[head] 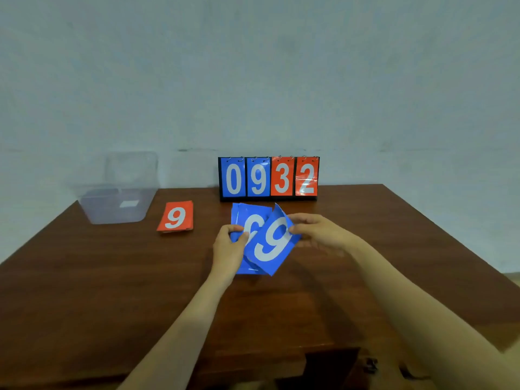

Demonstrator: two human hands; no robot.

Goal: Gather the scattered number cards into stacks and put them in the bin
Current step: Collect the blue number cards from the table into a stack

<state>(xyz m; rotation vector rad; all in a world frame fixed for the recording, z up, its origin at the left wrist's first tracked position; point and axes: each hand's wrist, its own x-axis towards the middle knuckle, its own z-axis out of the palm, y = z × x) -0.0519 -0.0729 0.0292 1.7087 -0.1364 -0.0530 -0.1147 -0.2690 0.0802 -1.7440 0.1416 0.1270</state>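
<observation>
Several blue number cards [271,243] are fanned above the middle of the brown table [112,277]; the front one shows a white 9 and tilts to the right. My left hand [229,244] grips the fan at its left edge, thumb on the card faces. My right hand [315,229] pinches the upper right corner of the front card. A neat red stack [176,216] with a 9 on top lies flat to the left. The clear plastic bin [121,198] stands at the table's far left corner.
A flip scoreboard [268,177] reading 0 9 3 2 stands upright at the table's back edge, just behind the blue cards. A pale wall rises behind the table. The table's front edge and a dark gap under it show at the bottom.
</observation>
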